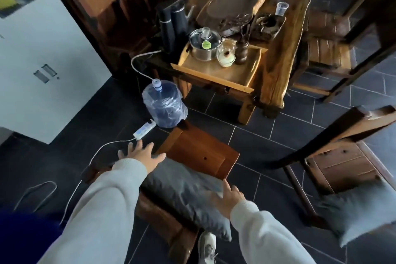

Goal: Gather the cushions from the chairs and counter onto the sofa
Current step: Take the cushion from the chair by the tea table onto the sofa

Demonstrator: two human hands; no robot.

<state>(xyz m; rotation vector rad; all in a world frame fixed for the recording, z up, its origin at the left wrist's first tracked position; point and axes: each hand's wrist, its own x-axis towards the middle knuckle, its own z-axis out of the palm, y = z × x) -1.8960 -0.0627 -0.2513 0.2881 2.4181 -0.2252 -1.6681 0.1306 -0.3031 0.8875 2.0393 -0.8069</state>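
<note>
1. Fingers point(137, 146) of the left hand point(142, 154) are spread wide, holding nothing, above the far left edge of the grey cushion point(184, 195).
2. That cushion lies on the near wooden chair point(199, 152).
3. Right hand point(227, 201) rests flat and open on the cushion's right side.
4. Another grey cushion point(360, 210) sits on the right chair point(342, 163).

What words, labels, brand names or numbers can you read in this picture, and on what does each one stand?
None can be read.
Round green label on the steel pot's lid: too small and blurred.
White power strip on the floor: markings too blurred.
</note>
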